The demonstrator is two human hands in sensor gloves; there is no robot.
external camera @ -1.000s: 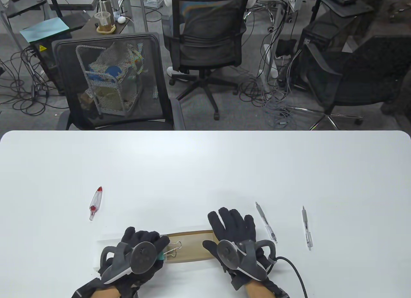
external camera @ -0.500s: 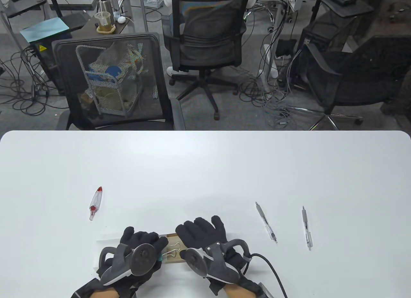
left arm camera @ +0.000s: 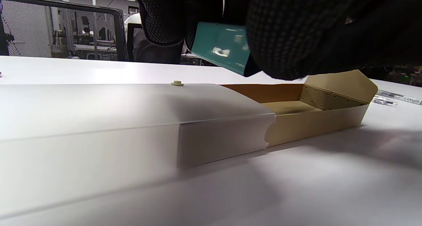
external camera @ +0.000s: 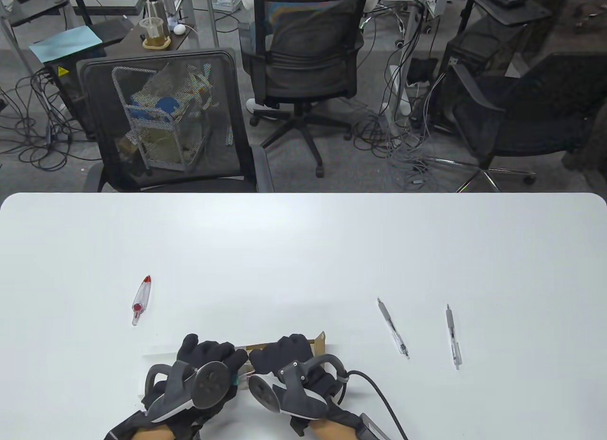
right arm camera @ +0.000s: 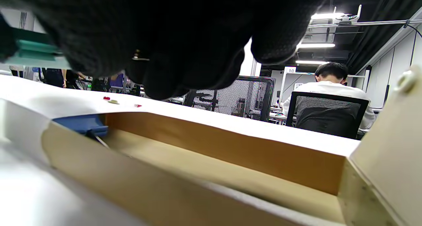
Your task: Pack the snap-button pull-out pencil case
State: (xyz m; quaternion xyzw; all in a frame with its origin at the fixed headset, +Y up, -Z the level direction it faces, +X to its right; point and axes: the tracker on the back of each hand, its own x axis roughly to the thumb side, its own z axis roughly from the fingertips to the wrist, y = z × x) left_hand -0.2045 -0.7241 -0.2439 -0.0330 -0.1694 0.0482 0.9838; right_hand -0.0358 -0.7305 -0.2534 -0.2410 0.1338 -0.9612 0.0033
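Note:
The pencil case lies at the table's near edge: a frosted sleeve (external camera: 156, 351) with its tan drawer (external camera: 318, 343) pulled out to the right, end flap up. The drawer is open in the left wrist view (left arm camera: 296, 110), with a blue clip (right arm camera: 80, 124) at its sleeve end. My left hand (external camera: 234, 359) holds a teal binder clip (left arm camera: 221, 48) just above the drawer's mouth. My right hand (external camera: 261, 357) is right against it, fingers (right arm camera: 184, 38) curled on the clip's wire handles. The clip is mostly hidden in the table view.
Two pens (external camera: 392, 327) (external camera: 453, 335) lie on the table to the right of the case. A clear red-tipped correction tape (external camera: 141, 300) lies to the left. A black mesh chair (external camera: 166, 122) stands beyond the table's far edge.
My right hand has slid left along the drawer from its far end and now meets my left hand at the clip. The drawer's end flap is uncovered. The left hand has stayed put.

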